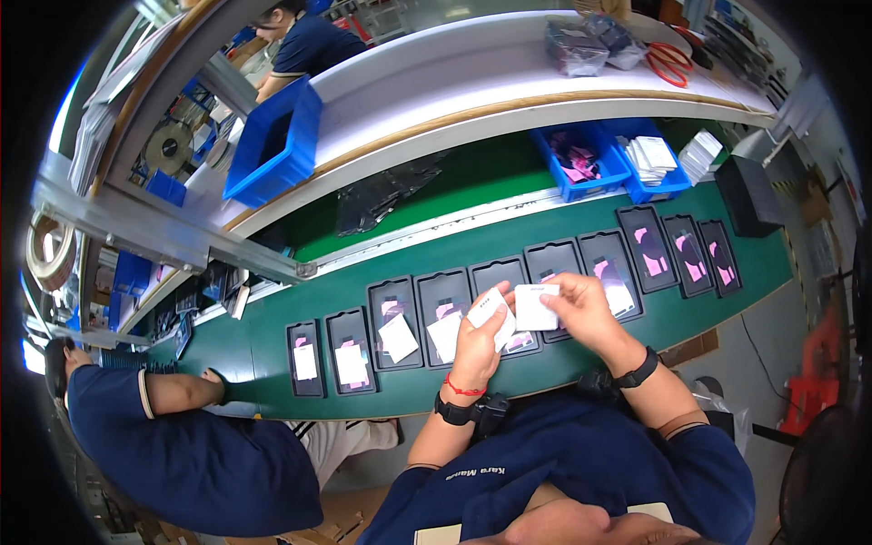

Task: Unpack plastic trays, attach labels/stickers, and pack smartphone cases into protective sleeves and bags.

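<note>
Above the row of black trays, my left hand (474, 352) is closed around a small white packet (491, 311); whether it is one piece or a stack I cannot tell. My right hand (589, 313) pinches a white square card (534, 309) by its right edge, close beside that packet. Several black trays (304, 384) line the green bench, holding dark, glassy panels with pink parts. White cards (398, 338) lie on the panels in the left trays, and one tray right of my hands also has a white sheet (619, 301). Three trays at the right end (652, 254) show pink pieces without a white card.
Behind the trays stand two blue bins, one with pink and black pieces (579, 156), the other with white cards (650, 162). A shelf (427, 109) overhangs the bench, carrying a blue bin (275, 141). A co-worker (191, 454) sits at left; another person (313, 45) is beyond the shelf.
</note>
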`<state>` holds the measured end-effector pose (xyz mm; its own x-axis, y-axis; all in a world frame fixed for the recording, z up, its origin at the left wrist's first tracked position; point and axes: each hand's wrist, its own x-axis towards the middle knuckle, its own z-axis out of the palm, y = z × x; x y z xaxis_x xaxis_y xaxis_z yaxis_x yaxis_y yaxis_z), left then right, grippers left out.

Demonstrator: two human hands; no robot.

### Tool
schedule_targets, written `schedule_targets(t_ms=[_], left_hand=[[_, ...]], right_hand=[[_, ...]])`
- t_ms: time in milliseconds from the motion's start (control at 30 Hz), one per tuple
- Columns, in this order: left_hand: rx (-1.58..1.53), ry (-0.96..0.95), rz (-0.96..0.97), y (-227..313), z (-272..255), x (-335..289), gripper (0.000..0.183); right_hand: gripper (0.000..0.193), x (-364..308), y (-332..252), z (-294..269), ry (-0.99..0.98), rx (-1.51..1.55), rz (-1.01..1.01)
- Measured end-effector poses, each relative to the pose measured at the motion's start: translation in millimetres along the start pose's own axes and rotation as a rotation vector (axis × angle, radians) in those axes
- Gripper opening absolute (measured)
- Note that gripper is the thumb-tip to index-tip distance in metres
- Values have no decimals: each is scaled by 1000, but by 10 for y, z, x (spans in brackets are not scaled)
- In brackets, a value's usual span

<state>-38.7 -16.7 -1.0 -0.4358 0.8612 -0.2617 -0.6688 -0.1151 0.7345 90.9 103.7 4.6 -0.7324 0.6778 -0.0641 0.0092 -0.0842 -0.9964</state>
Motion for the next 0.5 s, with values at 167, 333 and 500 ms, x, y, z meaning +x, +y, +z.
schedule_targets(t_ms=[167, 333, 500], left_hand=[[-27, 4, -91, -60, 81, 51, 35], [174, 24, -93, -155, 189, 98, 35], [297, -56, 26, -277, 358, 109, 32]], right_hand=[[17, 31, 112, -457, 175, -187, 45], [41, -20, -95, -295, 365, -685, -465], [33, -18, -145, -189, 89, -421, -377]])
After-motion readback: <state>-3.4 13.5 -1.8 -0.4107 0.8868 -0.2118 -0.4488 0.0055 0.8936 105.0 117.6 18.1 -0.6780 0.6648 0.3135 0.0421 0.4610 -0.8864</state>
